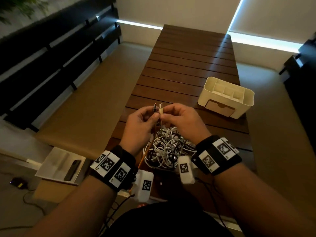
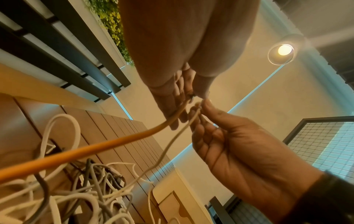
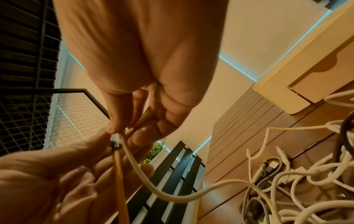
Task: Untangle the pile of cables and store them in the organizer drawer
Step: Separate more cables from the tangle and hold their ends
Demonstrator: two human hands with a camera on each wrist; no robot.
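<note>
1. The left hand pinches the orange cable near its plug.
2. The right hand pinches a white cable.
3. The cable pile lies on the wooden table, under both hands.
4. The organizer sits to the right, its drawer closed.

Right hand pinches the white cable; left hand pinches the orange cable.

dim room: slatted wooden table, beige floor, black slatted bench.
</note>
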